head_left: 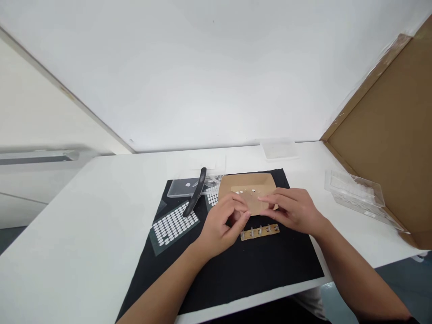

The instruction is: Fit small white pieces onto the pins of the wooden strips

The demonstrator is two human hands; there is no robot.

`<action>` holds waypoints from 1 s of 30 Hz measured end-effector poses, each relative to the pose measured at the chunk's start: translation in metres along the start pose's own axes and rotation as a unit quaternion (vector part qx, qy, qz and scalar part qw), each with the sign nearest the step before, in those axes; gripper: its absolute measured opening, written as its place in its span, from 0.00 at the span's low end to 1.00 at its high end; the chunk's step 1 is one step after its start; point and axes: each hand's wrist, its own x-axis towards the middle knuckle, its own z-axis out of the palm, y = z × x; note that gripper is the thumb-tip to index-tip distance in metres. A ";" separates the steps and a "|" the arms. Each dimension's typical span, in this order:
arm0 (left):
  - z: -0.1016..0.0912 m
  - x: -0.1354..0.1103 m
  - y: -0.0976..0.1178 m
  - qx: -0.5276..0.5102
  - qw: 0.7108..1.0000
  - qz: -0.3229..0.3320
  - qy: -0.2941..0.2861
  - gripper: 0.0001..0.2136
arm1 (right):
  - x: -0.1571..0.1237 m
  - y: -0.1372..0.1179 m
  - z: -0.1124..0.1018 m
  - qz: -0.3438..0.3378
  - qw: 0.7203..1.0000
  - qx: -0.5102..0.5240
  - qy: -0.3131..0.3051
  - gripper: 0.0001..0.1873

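My left hand [224, 221] is closed in a pinch at the front edge of a shallow brown tray [270, 178]; whatever is between its fingertips is too small to make out. Facing it, my right hand [293, 208] reaches over the tray's right side, thumb and index finger apart with nothing visible between them. A few small white oval pieces [253, 190] lie in the tray. Just below the hands is a tan strip [259, 231] carrying several small clear and metallic parts in a row.
On the black mat [236, 279] lie a sheet of white oval stickers [173, 227], a black curved handle-like tool [195, 193] and a clear box [180, 188] with clear pieces beside it. A clear container [357, 193] stands right, near a cardboard panel [388, 126]. A white lid-like tray [279, 150] sits behind.
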 end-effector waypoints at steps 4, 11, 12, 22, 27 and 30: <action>0.001 -0.003 0.000 0.116 0.987 0.098 -0.054 0.02 | -0.007 0.012 -0.022 0.078 0.994 0.033 -0.065 0.12; 0.008 -0.005 0.007 0.227 0.946 0.194 -0.127 0.07 | -0.004 0.004 -0.042 0.220 0.940 0.080 -0.248 0.08; 0.008 -0.004 0.008 0.229 0.945 0.196 -0.126 0.07 | -0.003 0.001 -0.043 0.224 0.934 0.079 -0.268 0.07; 0.006 -0.005 0.010 0.251 0.940 0.196 -0.124 0.07 | 0.003 -0.020 -0.042 0.249 0.897 -0.020 -0.364 0.03; 0.007 -0.005 0.009 0.262 0.936 0.196 -0.131 0.08 | 0.005 -0.026 -0.037 0.246 0.886 -0.073 -0.385 0.03; 0.007 -0.005 0.009 0.262 0.936 0.196 -0.131 0.08 | 0.004 -0.027 -0.035 0.240 0.888 -0.096 -0.381 0.04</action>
